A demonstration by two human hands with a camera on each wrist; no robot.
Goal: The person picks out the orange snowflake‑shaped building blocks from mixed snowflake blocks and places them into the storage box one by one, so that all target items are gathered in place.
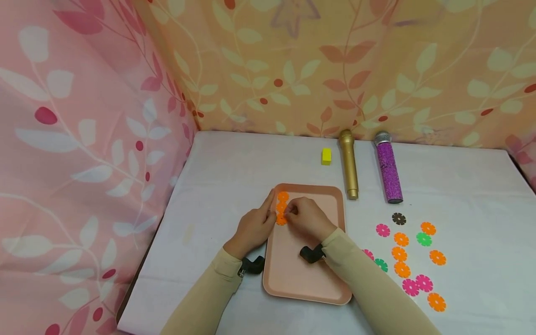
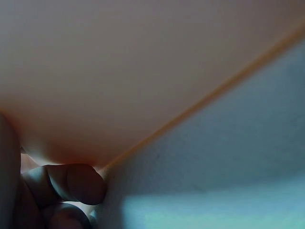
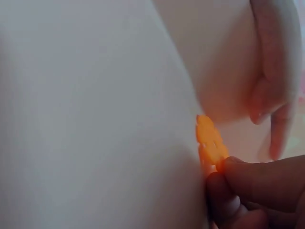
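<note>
A pink tray lies on the table, and orange notched discs form a column along its upper left side. My left hand holds the tray's left rim, its thumb beside the discs. In the left wrist view, dark fingertips sit against the rim. Over the tray, my right hand pinches an orange disc between thumb and finger at the column. The right wrist view shows this disc tilted on edge; its contact with the tray cannot be told.
Several loose discs in orange, pink, green and black are scattered right of the tray. Behind it stand a yellow block, a gold microphone and a purple glitter microphone. Floral cloth hangs behind the table.
</note>
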